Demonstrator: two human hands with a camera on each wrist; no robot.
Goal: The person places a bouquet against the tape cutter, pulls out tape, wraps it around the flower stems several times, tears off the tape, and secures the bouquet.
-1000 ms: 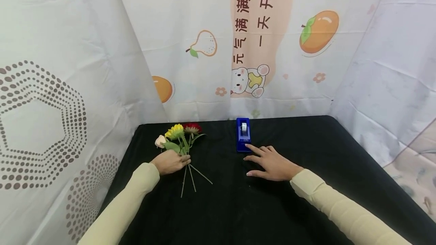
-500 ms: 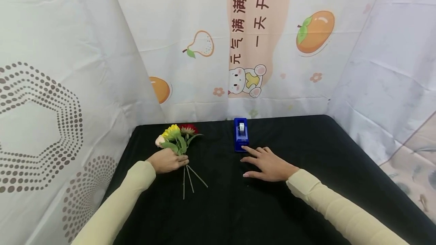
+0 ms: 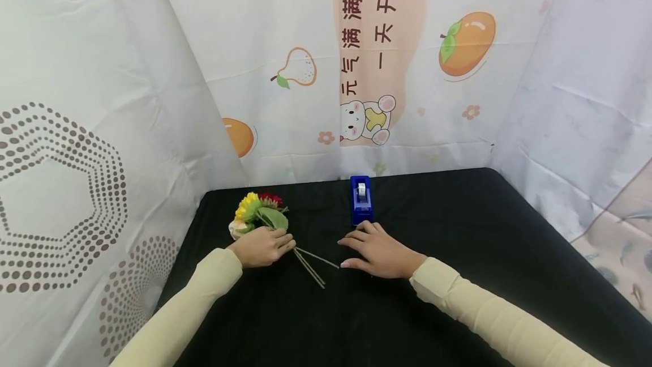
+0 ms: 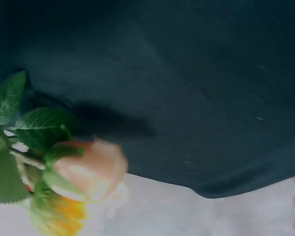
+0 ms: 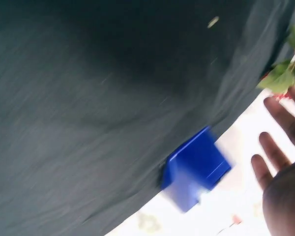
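the left hand (image 3: 262,246) is holding the flowers (image 3: 257,212) by their thin stems, low on the black table (image 3: 458,231). they are looking light and bendy, so the stems are the best spot. the right hand (image 3: 379,251) is lying flat with loose fingers near the blue tape holder (image 3: 361,207).

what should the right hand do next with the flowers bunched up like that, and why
Probably reach the right hand forward to the blue plastic tape dispenser and pull a strip. The left hand grips the artificial flower bunch at its thin stems, which fan apart past the grip. The right hand lies flat on the black cloth, fingertips just short of the dispenser, holding nothing.
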